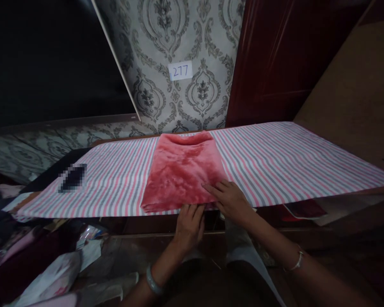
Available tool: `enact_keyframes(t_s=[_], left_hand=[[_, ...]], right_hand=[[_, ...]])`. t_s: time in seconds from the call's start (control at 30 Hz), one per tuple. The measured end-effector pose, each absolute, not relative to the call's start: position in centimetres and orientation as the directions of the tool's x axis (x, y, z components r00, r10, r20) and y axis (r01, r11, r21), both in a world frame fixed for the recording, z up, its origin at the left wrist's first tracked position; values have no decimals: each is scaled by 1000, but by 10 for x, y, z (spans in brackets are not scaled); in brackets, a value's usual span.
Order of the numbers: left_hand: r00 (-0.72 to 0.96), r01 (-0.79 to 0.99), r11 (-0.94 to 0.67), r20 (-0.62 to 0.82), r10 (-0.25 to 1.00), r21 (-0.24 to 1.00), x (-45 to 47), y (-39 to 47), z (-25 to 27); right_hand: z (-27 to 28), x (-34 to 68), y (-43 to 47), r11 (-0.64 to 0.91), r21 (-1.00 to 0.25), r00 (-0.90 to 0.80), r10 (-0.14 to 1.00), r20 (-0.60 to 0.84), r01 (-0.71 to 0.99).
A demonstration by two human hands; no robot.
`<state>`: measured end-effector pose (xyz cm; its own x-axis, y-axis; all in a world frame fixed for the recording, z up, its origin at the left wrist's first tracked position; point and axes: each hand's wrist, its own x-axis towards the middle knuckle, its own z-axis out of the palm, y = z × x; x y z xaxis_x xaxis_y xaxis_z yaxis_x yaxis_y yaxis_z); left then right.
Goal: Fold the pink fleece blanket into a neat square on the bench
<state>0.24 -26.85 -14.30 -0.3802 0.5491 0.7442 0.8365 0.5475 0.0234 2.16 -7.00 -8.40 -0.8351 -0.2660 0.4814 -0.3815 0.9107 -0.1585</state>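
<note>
A folded pinkish-red plush blanket [182,170] lies flat on a striped cloth [262,157] of white, pink and grey. Its far edge shows a soft fold, and layers show at the near left corner. At the near edge, my left hand [189,224] has its fingers close together, curled on the blanket's rim; the thumb side is partly hidden below. My right hand [232,198] rests on the near right corner, its fingers spread over the plush surface and the forefinger pointing left.
A pixelated dark patch [73,178] covers something on the cloth's left part. Behind stand a large dark screen [51,59], patterned wallpaper with a paper reading 277 [180,70], and a dark red panel [275,59]. Bags and clothes [54,273] are piled at lower left.
</note>
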Motion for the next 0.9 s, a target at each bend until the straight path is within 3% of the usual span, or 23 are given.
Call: enact_keyframes(t_s=[0.17,0.3,0.5,0.63,0.73,0.9], left_hand=[[-371,784,620,810,454,12,-12,-274,-133],[-414,710,703,783,465,-42,-20,-273,-122],[-444,689,719,730,519,-91,-31,-265,-104],[-356,794,597,711,607,-112,-37,-272,-114],[-359,790,600,696,621,-128,-38,-278,-125],[-341,799,587,705,621,-130,-44,-274,-118]], right_hand=[[-80,10,-69,907,-312,-879,-114,464,-283],[-73,1,-71,925,-352,-917,9,399,-145],[-64,1,-74,929,-337,-937,-25,349,-150],[-67,8,-74,920,-302,-886,-91,454,-249],[-71,12,-72,908,-302,-867,-115,486,-290],[-72,5,-66,875,-411,-879,-33,476,-256]])
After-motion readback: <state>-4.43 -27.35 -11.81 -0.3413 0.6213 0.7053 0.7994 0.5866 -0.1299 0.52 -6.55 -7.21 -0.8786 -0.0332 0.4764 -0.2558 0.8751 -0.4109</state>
